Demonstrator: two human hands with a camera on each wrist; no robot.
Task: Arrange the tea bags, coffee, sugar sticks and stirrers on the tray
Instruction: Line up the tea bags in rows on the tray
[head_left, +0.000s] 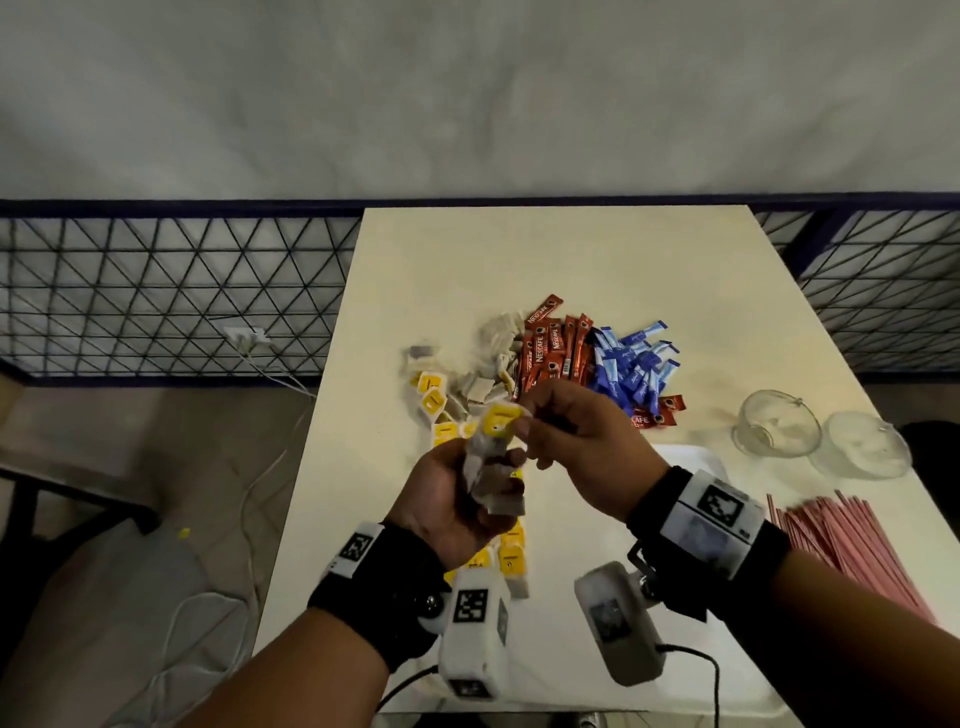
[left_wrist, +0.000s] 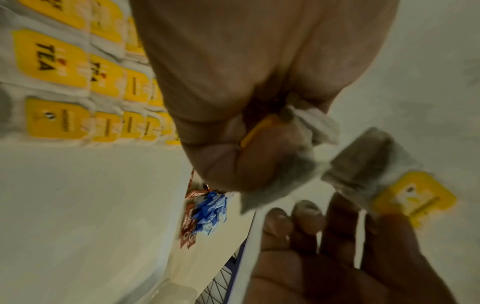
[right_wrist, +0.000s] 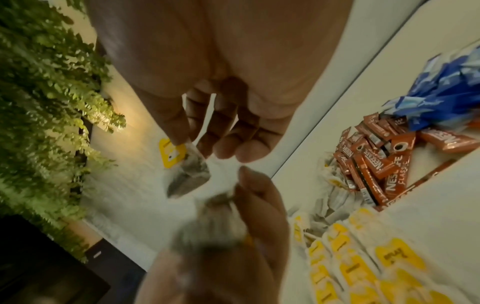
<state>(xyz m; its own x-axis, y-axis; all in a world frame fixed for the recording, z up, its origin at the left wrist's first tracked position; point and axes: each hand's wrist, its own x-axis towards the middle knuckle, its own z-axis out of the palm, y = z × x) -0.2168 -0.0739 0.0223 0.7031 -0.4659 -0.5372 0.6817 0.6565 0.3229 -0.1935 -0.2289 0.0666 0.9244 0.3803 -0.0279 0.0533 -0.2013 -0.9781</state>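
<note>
Above the table's near left, my left hand (head_left: 488, 478) grips a small bunch of tea bags (head_left: 493, 493). My right hand (head_left: 524, 428) pinches one tea bag with a yellow tag (head_left: 501, 418) at the top of that bunch. The left wrist view shows this tea bag (left_wrist: 363, 170) hanging from the right fingers (left_wrist: 342, 207). Rows of yellow-tagged tea bags (left_wrist: 52, 61) lie flat under the hands. A corner of the white tray (head_left: 685, 457) shows behind my right wrist. Farther back lie loose tea bags (head_left: 483, 364), red coffee sticks (head_left: 550, 348) and blue sugar sticks (head_left: 631, 364).
A bundle of red stirrers (head_left: 852, 540) lies at the table's right edge. Two glass cups (head_left: 776, 428) (head_left: 865, 444) stand beyond it. A wire-mesh fence (head_left: 171, 291) runs behind the table, and cables trail on the floor at the left.
</note>
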